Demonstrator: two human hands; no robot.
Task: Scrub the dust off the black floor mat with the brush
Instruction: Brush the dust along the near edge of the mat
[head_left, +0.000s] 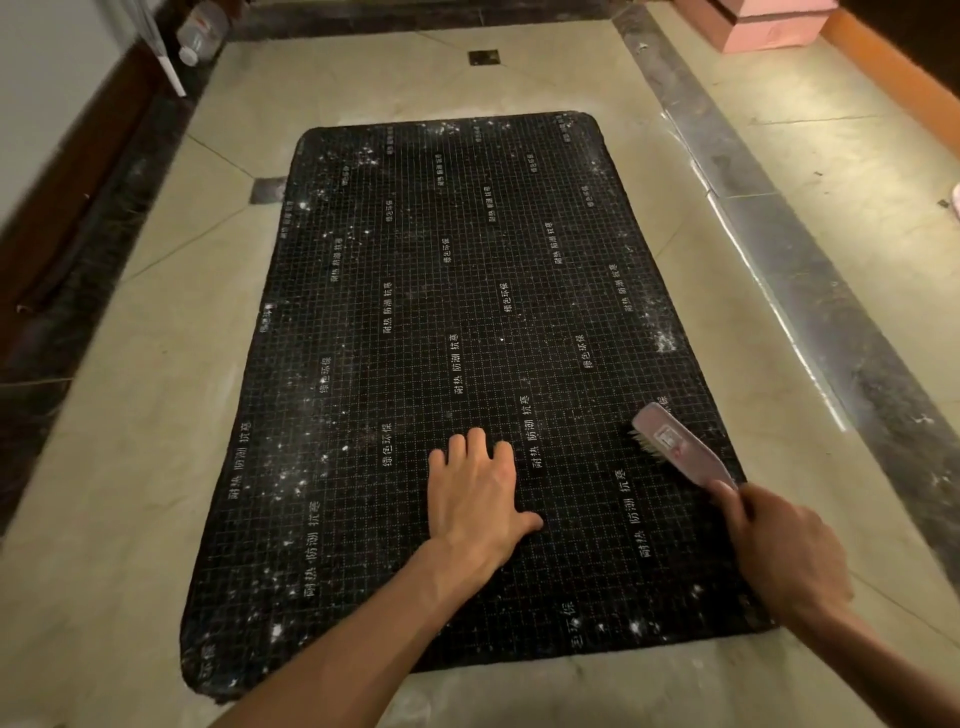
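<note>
Black floor mat spread flat on the tiled floor, dust specks thick along left and far edges. Thin, limp and probably light, likely to creep under strokes; hence left hand pressed flat on it, fingers straight. Right hand curled round the handle of the pink scrub brush, bristles touching near the right edge. Stiff and light; handle end suits.
</note>
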